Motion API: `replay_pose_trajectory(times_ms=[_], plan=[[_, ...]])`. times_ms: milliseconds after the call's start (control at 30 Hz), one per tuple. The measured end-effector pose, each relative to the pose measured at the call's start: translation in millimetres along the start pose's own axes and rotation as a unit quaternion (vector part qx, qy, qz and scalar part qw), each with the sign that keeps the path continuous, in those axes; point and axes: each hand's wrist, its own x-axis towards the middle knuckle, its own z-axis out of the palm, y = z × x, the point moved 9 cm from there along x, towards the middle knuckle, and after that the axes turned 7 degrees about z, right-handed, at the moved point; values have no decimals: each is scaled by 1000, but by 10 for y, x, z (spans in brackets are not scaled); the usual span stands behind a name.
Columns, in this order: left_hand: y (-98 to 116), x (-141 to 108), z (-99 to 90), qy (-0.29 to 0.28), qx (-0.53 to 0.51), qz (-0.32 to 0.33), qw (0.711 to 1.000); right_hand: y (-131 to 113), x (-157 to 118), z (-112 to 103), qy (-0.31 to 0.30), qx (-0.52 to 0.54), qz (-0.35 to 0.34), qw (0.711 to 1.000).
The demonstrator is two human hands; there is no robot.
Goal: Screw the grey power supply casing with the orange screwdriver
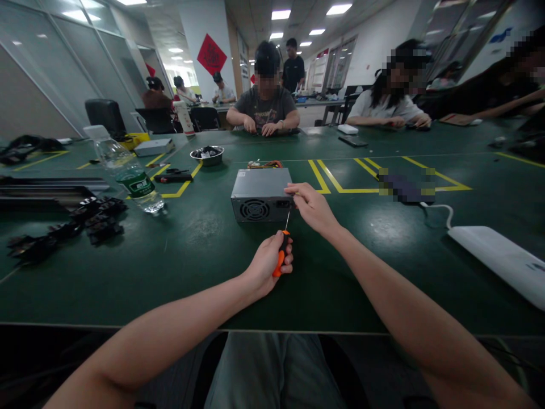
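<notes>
A grey metal computer power supply (pixel 263 180) sits on the green table in front of me, its round fan grille and power socket facing me. My left hand (pixel 269 260) is wrapped round an orange and black screwdriver (pixel 280 264). Its thin shaft points up and away, with the tip by the lower right corner of the supply's near face. Whether the tip sits in a screw is too small to tell. My right hand (pixel 311 205) holds the supply's right edge, fingers bent over the upper corner. Colourful cables (pixel 266 165) show behind the supply.
On the left stand a water bottle (pixel 138 184) and a heap of black cables (pixel 96 221). A metal bowl (pixel 206 155) of small parts lies beyond. To the right are a white power bank (pixel 498 258) and a blurred, cabled device (pixel 406 186). A co-worker (pixel 266 102) sits opposite.
</notes>
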Motion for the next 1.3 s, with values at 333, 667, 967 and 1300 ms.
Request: replay_pose_trajectory(times_ms=[333,667,967,1300], plan=[[-35,-22,11,36,35,-52,997,4,-18,8,1,5,24,1000],[-129,5,146,36,-46,-39,998,35,-9,2,7,25,20,999],[-119,25,111,-44,-54,-46,996,47,-18,6,1,21,9,1000],[-257,-67,205,-102,-65,-151,981,65,-15,17,-1,27,5,1000]])
